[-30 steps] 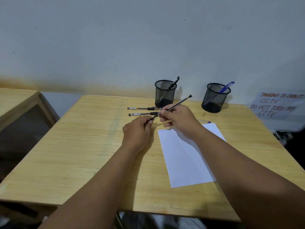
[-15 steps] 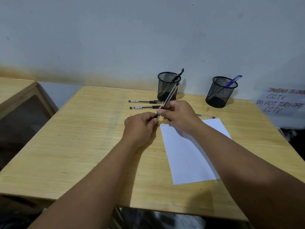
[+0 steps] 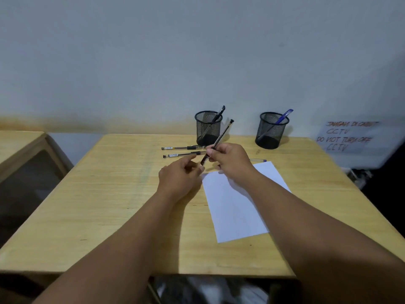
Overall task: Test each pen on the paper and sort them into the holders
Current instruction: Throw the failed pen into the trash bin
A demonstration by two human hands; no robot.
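The right hand (image 3: 230,160) pinches a pen (image 3: 217,142) in its fingers, over the desk (image 3: 114,194). The pen slants, tip down by the paper's (image 3: 236,200) top corner. The left hand (image 3: 179,176) sits beside the tip, fingers loosely curled, holding nothing I can see.

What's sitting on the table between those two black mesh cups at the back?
Nothing: in the head view, only bare table shows between the left holder and the right holder. The raised pen crosses just beside the left one.

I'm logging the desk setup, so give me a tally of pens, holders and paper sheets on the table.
Pens: 6, one held, two lying left, one by the paper, one in each holder
Holders: 2
Paper sheets: 1
Total: 9
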